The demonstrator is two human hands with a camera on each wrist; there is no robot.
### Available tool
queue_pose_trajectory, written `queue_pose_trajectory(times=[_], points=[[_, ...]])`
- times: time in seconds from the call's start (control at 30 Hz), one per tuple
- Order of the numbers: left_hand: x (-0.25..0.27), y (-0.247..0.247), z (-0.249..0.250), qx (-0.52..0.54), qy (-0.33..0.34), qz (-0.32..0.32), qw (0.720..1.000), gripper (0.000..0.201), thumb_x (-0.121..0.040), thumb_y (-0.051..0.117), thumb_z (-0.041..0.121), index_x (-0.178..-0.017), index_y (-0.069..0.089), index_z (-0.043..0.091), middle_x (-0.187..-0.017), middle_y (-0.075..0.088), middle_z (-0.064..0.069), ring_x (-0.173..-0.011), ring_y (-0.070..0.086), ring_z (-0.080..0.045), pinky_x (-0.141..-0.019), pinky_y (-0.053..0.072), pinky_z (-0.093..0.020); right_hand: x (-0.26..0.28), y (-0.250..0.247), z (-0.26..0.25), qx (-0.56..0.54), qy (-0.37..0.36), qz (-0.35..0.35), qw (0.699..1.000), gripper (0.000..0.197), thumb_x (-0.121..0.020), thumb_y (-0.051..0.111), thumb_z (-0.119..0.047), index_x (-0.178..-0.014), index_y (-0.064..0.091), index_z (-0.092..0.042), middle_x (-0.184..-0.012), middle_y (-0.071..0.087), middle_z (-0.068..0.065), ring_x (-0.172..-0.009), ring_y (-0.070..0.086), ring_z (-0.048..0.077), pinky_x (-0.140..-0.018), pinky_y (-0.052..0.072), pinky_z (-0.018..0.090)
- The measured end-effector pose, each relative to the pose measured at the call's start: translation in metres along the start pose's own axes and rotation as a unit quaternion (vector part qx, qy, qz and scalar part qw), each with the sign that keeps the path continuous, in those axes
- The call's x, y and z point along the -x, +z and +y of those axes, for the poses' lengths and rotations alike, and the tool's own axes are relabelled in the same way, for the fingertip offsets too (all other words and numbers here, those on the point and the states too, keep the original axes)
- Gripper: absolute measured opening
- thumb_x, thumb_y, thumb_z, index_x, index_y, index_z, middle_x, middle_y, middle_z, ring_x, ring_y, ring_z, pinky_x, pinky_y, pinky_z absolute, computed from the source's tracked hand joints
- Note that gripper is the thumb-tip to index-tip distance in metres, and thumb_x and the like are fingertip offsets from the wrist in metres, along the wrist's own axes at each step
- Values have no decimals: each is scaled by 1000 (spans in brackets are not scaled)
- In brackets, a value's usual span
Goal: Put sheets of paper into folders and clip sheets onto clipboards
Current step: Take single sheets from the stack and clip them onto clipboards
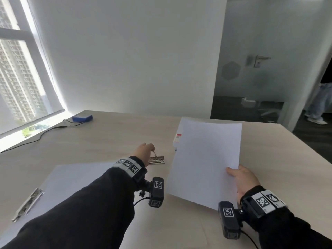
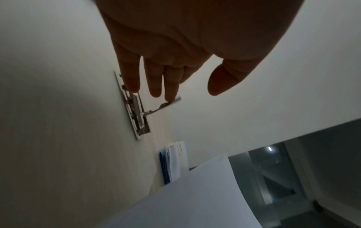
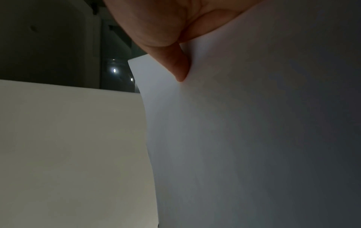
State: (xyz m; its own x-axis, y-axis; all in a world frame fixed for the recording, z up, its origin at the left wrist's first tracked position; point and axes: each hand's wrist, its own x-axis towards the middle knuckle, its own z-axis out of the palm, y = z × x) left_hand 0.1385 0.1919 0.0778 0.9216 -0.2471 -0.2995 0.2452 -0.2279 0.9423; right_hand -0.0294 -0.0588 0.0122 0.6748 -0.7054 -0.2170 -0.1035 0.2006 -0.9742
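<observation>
My left hand (image 1: 146, 149) reaches over a metal lever clip (image 1: 156, 159) lying mid-table. In the left wrist view its fingers (image 2: 171, 92) are straight; one fingertip touches the end of the raised lever (image 2: 164, 105) of the clip (image 2: 136, 114), and the thumb stands apart. My right hand (image 1: 239, 177) pinches the near right corner of a white sheet of paper (image 1: 206, 159) and holds it tilted above the table. The right wrist view shows the thumb (image 3: 175, 61) pressed on the sheet (image 3: 244, 138). A clipboard (image 1: 75, 178) with a sheet on it lies at the near left, its clip (image 1: 28, 203) at the left end.
A stack of paper and folders (image 1: 177, 141) lies partly hidden behind the held sheet. A blue box (image 1: 82, 118) with a black cable sits at the table's (image 1: 116, 133) far left corner by the window. A person's legs (image 1: 318, 105) show in the doorway at the right.
</observation>
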Motion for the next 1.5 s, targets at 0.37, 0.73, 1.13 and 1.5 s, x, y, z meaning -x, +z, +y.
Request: queue_pose_trajectory(times=[0.37,0.73,1.13,1.5], points=[[20,-4,-7,-17,-4,-72,997,38,-94,47,41,-112,66,14,-105,74,-1,-90,67,-20,-76,46,-33,7,7,6,-43,31,-54,997,25,-91,57,-2,-113,68,-4,-114,70,23,-107,64,44,-97,47,60],[56,-71,-61,-24,-59,-37,997,15,-91,57,8,-101,66,3,-85,72,-15,-69,69,-31,-62,57,-38,57,67,10,67,84,-235,966,26,-93,52,-6,-114,66,-1,-96,74,15,-86,68,32,-77,57,40],[63,-94,-85,-47,-122,12,991,20,-77,71,7,-89,61,-5,-98,68,-30,-94,67,-48,-87,52,-61,70,81,-4,120,129,-239,955,32,-90,56,-17,-114,66,1,-99,75,23,-68,71,30,-60,59,36],[53,-80,-64,-68,-151,14,986,16,-92,60,13,-86,54,-1,-71,61,-15,-57,60,-29,-49,47,-32,62,85,-17,89,116,-168,975,22,-93,52,-16,-112,55,-6,-94,75,23,-73,72,33,-73,60,47]])
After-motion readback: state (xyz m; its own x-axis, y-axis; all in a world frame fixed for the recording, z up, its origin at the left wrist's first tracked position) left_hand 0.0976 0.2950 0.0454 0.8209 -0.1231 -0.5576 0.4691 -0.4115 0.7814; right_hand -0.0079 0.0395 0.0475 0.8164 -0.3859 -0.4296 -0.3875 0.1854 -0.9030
